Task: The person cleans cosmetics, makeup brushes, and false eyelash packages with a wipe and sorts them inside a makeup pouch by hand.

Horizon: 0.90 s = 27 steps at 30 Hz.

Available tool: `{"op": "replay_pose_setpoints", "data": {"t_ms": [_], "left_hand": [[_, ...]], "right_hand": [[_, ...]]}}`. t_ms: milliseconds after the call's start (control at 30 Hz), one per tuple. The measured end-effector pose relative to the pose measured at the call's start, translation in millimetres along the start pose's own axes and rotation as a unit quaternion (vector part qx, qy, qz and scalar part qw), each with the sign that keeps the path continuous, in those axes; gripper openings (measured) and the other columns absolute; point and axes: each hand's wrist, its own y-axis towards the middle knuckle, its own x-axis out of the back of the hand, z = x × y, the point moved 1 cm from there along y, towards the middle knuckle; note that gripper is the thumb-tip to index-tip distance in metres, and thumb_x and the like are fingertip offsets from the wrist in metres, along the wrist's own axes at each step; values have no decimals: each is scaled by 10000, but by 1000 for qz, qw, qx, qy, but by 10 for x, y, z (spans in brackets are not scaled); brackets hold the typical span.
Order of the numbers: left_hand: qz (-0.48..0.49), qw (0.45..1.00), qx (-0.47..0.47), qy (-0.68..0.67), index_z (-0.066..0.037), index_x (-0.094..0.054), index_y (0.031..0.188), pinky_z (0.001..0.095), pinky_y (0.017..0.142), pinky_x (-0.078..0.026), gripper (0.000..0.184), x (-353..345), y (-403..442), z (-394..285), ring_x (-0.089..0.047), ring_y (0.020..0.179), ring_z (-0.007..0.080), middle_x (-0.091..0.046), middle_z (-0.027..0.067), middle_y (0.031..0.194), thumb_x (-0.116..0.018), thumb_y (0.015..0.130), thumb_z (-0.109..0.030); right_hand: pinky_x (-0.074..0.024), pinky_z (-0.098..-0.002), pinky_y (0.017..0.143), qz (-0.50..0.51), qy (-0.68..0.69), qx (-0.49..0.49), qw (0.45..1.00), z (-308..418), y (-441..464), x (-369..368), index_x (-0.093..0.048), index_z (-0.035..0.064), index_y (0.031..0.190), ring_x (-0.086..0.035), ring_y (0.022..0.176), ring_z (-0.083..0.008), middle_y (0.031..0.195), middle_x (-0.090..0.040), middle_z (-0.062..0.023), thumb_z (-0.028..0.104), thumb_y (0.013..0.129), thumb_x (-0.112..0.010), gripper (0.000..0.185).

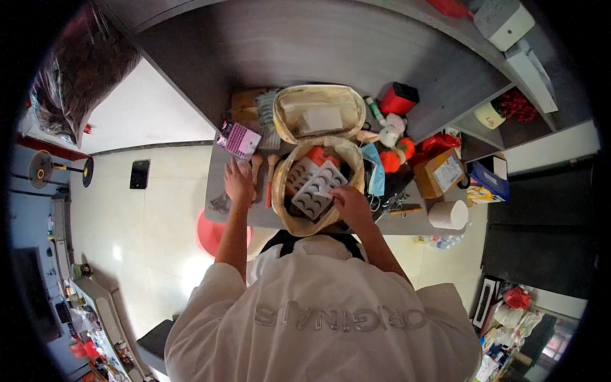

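Observation:
My right hand (353, 206) pinches the edge of a white tray of false eyelashes (320, 190), tilted over the opened makeup bag (280, 202). Under it in the bag lie another eyelash tray (299, 176) and an orange-red item (323, 156). The bag's lid (319, 90) is folded back toward the wall. On the desk's left side, my left hand (238, 183) has its fingers bent over a small pale pinkish thing, too covered to name. Just beyond it is a pink and purple packet (239, 139). Two makeup brushes, a brown one (256, 167) and an orange-handled one (270, 178), lie between that hand and the bag.
Right of the bag are a blue face mask (374, 170), plush toys (391, 132), a red box (400, 100), a cardboard box (439, 174) and a paper roll (448, 215). A pink basin (213, 233) stands below the desk's left edge. Shelves (490, 114) rise at right.

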Motion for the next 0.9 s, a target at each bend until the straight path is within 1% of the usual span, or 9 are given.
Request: {"op": "replay_pose_setpoints", "data": {"t_ms": [100,200,267,400,500,600,700,833,900], "left_hand": [[50,999,17,-3,-100,-341,1225,406,835,-395,542,-112,97,45,-414,1053,359,-405,200,1173,-491,750,-315],[74,997,25,-19,-92,-359,1187,419,806,-405,488,-287,164,122,-436,1015,354,-443,170,1114,-478,755,-286],[67,998,-12,-1,-87,-377,1147,428,787,-410,445,-578,204,290,-451,976,355,-457,154,1078,-478,755,-272],[52,996,-66,22,-79,-403,1088,441,755,-415,398,-401,167,179,-467,906,369,-463,161,1042,-496,742,-251],[18,999,24,-33,-71,-411,1080,444,752,-409,400,-316,117,77,-467,872,370,-470,185,999,-510,732,-244],[-13,998,-64,-22,-74,-413,1103,448,776,-390,421,-485,164,243,-461,875,367,-480,194,946,-511,729,-241],[-6,999,-43,-19,-76,-426,1118,443,791,-372,435,-561,203,247,-457,878,365,-490,190,924,-513,726,-242],[-17,998,-56,-26,-74,-434,1132,428,784,-368,452,-557,162,241,-455,883,352,-493,185,935,-520,718,-236],[-28,996,-74,-47,-67,-436,1128,422,776,-370,456,-485,150,227,-455,884,341,-493,185,940,-537,712,-226]], "right_hand": [[-438,-347,719,0,-5,-11,1000,39,8,-56,-564,45,867,-542,809,-285,857,-564,-123,61,706,-536,164],[-440,-337,711,3,-12,-14,1000,97,47,-63,-566,47,867,-545,809,-277,854,-567,-118,56,704,-537,166],[-439,-339,710,4,-13,-17,1000,117,31,-43,-565,46,869,-544,810,-278,855,-567,-121,56,704,-537,168],[-432,-366,711,-2,1,-1,1000,138,96,-48,-566,40,862,-537,809,-299,858,-561,-133,68,713,-527,156],[-427,-380,720,5,16,0,1000,151,125,-47,-565,32,864,-532,820,-309,866,-556,-142,74,720,-519,157],[-427,-379,729,-3,17,11,1000,172,170,-53,-561,24,868,-532,829,-312,873,-556,-149,74,723,-515,161],[-428,-376,735,-10,6,11,1000,175,204,-57,-560,20,871,-533,829,-315,876,-557,-152,76,727,-513,161],[-432,-373,731,-18,16,15,1000,170,192,-32,-561,25,875,-538,825,-311,875,-558,-151,84,735,-515,160],[-434,-371,724,-21,30,-6,999,149,187,-50,-562,24,881,-541,823,-306,864,-560,-153,78,731,-518,165]]}}
